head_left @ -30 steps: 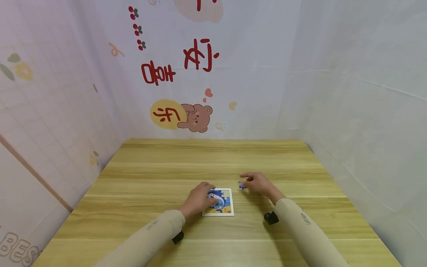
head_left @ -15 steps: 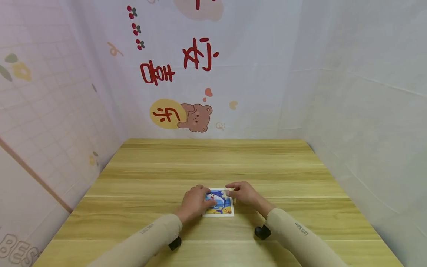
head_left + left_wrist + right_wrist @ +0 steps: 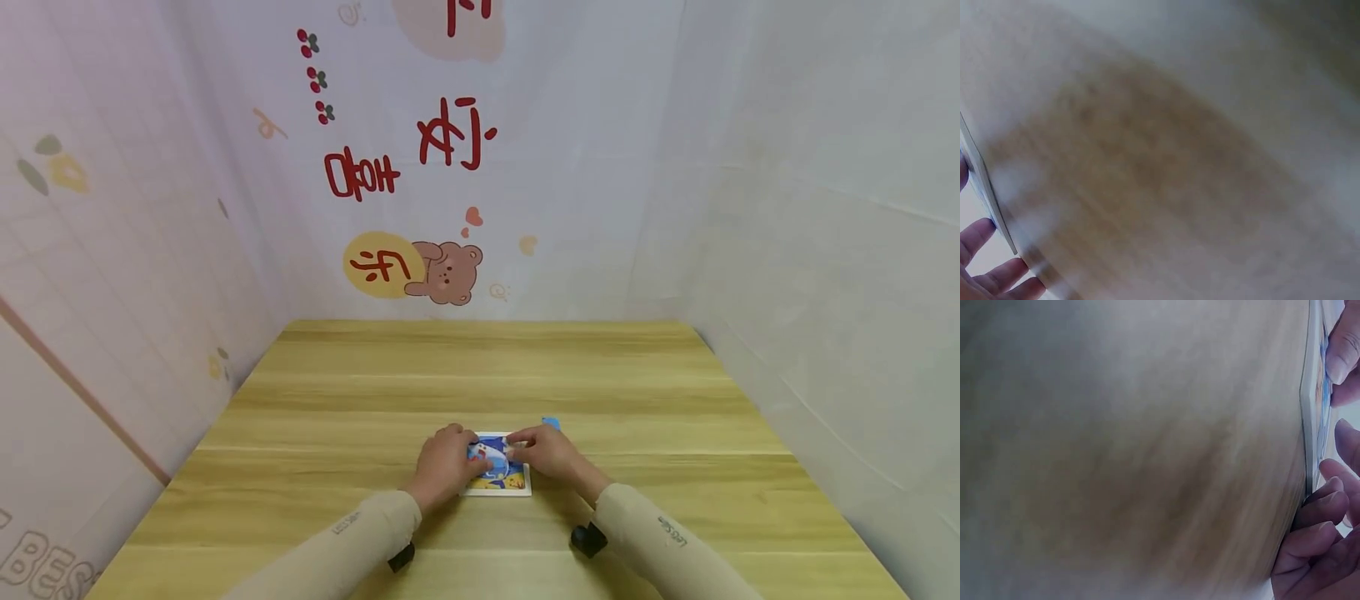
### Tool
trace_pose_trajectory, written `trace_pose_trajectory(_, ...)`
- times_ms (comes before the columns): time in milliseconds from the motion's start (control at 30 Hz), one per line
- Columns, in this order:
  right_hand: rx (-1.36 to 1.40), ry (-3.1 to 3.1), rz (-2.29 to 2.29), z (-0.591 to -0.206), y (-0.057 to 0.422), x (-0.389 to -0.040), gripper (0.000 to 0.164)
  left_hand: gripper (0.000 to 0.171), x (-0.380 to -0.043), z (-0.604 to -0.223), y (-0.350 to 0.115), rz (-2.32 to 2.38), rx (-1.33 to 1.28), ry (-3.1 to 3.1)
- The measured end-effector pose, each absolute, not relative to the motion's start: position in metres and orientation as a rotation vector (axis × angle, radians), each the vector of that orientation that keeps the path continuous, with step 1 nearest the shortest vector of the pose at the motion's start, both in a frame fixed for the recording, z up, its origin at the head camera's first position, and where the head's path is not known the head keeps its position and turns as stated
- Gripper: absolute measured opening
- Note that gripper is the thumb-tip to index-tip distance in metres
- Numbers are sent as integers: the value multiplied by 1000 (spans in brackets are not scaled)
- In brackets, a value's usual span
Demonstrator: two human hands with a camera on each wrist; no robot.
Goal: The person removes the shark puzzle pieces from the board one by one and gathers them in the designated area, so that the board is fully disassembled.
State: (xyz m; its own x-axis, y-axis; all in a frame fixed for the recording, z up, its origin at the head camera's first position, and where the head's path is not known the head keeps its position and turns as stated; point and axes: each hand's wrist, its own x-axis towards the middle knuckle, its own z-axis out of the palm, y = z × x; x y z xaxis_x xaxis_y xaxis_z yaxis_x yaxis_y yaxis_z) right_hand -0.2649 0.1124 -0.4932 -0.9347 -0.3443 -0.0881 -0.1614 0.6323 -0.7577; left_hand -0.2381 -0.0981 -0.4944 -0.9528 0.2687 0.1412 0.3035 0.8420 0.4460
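Left grip [image 3: 446,463], relaxed, and right grip [image 3: 549,452], hold unclear, touch one puzzle [image 3: 502,481]; one blue piece [image 3: 551,422] nearby.

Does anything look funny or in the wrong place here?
Yes: a blue piece lies on the table beyond the right hand, outside the white puzzle frame. The bear on the back wall is sideways too, head pointing right. I see no spills.

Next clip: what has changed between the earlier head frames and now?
The right hand moved left, from a blue puzzle piece on the table to the far right corner of the framed jigsaw puzzle. A blue puzzle piece shows just beyond that hand. Whether its fingers pinch another is too small to tell. The left hand stayed at the puzzle's left edge.
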Motion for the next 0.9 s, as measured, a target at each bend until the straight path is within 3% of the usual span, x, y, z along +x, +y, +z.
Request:
trace_pose_trajectory(600, -271, 2549, -1258, -487, 111, -269, 30, 46, -235, -494, -97, -702, -451, -2951)
trace_pose_trajectory(900, -336, 2557, -1454, -494, 103, -267, 15, 45, -236, -494, -96, -700, -451, -2949)
